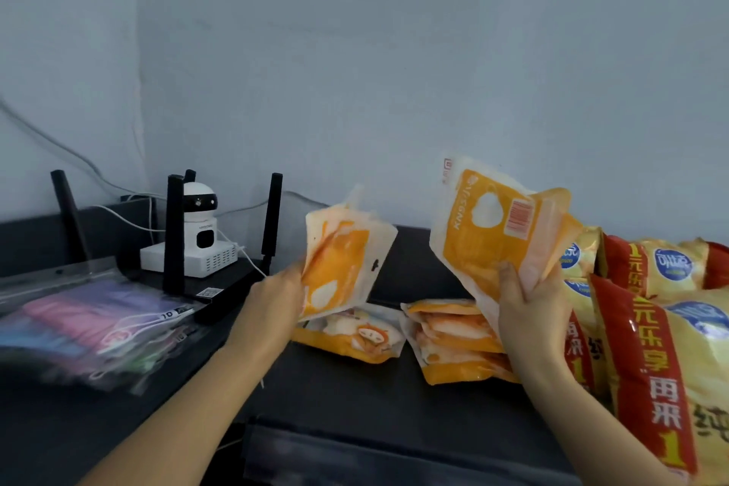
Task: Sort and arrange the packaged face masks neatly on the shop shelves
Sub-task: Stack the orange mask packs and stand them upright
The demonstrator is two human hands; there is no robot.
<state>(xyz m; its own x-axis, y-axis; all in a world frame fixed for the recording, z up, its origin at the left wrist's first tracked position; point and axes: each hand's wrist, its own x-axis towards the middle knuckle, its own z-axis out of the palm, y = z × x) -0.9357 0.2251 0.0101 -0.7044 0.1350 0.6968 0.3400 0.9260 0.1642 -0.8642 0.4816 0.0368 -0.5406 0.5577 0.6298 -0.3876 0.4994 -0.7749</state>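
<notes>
— Below your right hand (530,312), just down and to its left, is the orange stack (459,343) lying on the dark shelf (355,398); that looks like the pile your held packs belong on.

— Which hand goes first?

— Your right hand, I'd judge. It is closed on the raised KN95 pack (497,233), fingers behind and thumb across the lower edge, and that pack hangs almost directly over the stack. Its long axis runs up and tilts slightly left, while the stacked packs lie flat with their long sides across the shelf, so you would have to turn it down flat as you lower it.

— And my left?

— Your left hand (276,296) is closed on the second orange pack (343,268), gripping its left edge. It sits over the loose cartoon pack (355,335), which lies just beside the stack, not on it.

— Anything you can't make out?

— Your right hand may hold more than one pack; I see a second edge fanned out behind, but I cannot count them. The stack's right side is hidden by your wrist and by the red-and-yellow bags (647,347) pressed against it. The clear bags of coloured masks (90,324) at far left are blurred. Behind them stand a router (173,241) and a small camera (199,221).
</notes>
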